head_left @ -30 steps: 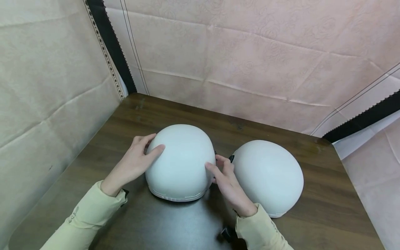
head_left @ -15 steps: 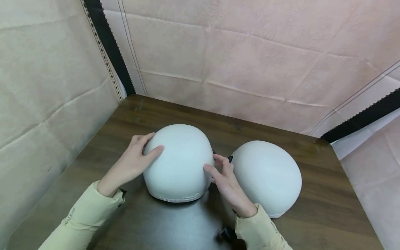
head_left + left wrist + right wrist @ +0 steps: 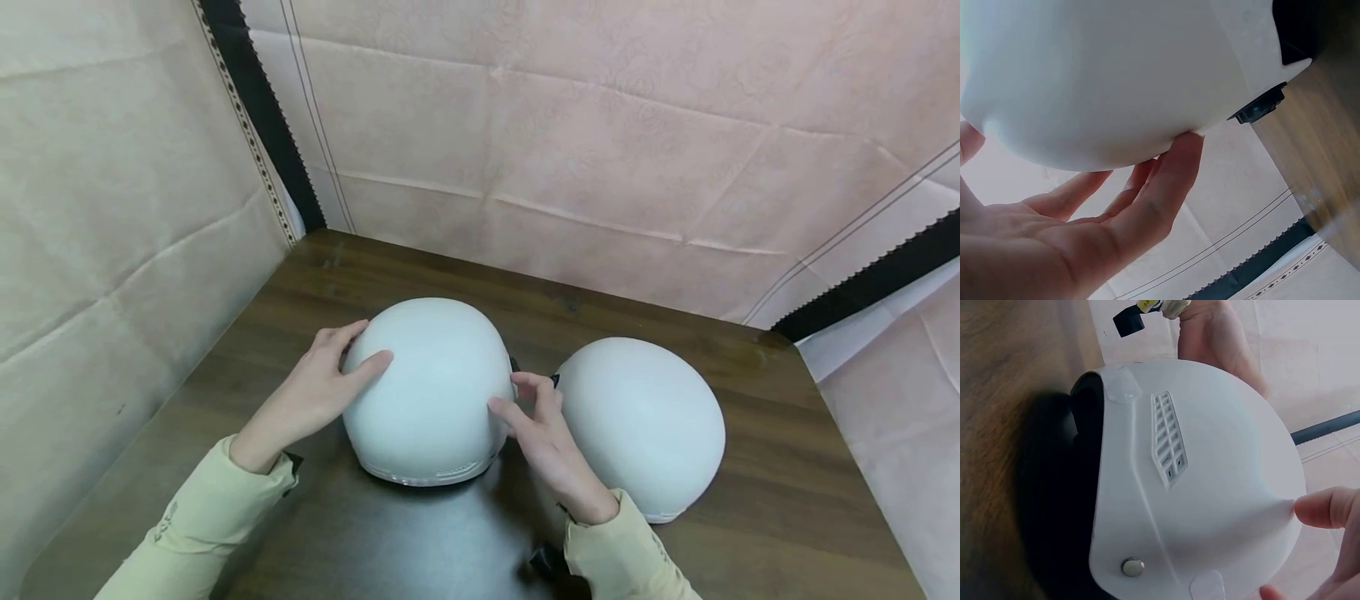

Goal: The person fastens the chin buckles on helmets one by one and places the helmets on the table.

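A white helmet (image 3: pixel 427 392) sits dome up on the brown wooden table, between both hands. My left hand (image 3: pixel 318 392) grips its left side, thumb on the front of the shell and fingers bent round behind. In the left wrist view, the fingertips (image 3: pixel 1186 140) touch the smooth shell near a black fitting (image 3: pixel 1260 103). My right hand (image 3: pixel 551 437) holds the right side, its thumb on the shell and its fingers curled at the edge. A slatted vent (image 3: pixel 1169 440) and a round metal stud (image 3: pixel 1132 567) show on the helmet in the right wrist view.
A second white helmet (image 3: pixel 641 425) stands close to the right, just beyond my right hand. Pale cloth walls (image 3: pixel 585 150) enclose the back and sides of the wooden table (image 3: pixel 795 467). A small black object (image 3: pixel 547 560) shows beside my right sleeve.
Both hands keep their hold on the left helmet, which stays in place. The head view has shifted very slightly.
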`<state>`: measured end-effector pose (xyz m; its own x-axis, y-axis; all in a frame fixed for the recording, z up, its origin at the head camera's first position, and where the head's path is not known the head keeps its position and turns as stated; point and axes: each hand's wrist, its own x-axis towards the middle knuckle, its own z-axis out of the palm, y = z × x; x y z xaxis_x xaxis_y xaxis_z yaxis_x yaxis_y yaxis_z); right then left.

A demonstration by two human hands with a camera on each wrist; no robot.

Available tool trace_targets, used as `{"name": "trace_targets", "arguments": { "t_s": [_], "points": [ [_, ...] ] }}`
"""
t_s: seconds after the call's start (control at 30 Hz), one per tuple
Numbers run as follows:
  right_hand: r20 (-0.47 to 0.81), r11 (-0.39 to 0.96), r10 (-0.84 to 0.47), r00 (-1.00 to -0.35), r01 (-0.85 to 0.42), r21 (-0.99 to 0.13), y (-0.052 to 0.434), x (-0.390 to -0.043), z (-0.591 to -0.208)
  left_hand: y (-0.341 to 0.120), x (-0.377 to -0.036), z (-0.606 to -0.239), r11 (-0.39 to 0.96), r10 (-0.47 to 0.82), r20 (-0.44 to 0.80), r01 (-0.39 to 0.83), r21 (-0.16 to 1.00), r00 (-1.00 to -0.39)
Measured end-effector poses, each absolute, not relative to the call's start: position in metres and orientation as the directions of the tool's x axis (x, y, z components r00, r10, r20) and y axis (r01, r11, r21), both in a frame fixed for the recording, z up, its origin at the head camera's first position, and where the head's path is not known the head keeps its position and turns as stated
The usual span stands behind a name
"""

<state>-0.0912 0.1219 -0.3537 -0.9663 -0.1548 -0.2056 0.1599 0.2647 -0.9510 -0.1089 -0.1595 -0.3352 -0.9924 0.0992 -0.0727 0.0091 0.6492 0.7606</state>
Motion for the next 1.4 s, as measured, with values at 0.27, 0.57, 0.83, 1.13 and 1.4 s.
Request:
{"name": "trace_targets", "arguments": {
  "t_s": [0.27,0.57,0.83,1.13,1.4],
  "points": [
    [-0.178,0.308,-0.141,-0.974,0.128,-0.943,0.1203,-0.087,-0.3524,-0.1609,-0.1085,-0.3376,0.605,0.11,-0.024,0.048,0.795,-0.994],
    [-0.147,0.321,-0.128,-0.981,0.099,-0.942,0.1189,-0.0867,-0.3533,-0.1618,-0.1065,-0.3355,0.63,0.12,-0.044,0.042,0.776,-0.992],
    [-0.132,0.338,-0.129,-0.983,0.081,-0.937,0.1185,-0.0871,-0.3483,-0.1633,-0.1054,-0.334,0.623,0.115,-0.039,0.042,0.781,-0.993],
    [-0.109,0.378,-0.132,-0.985,0.052,-0.925,0.1199,-0.0867,-0.3497,-0.166,-0.1034,-0.3323,0.627,0.132,-0.022,0.066,0.776,-0.991],
    [-0.073,0.377,-0.134,-0.988,0.017,-0.926,0.1195,-0.0863,-0.3494,-0.1672,-0.103,-0.331,0.6,0.156,-0.015,0.083,0.796,-0.988]
  ]
}}
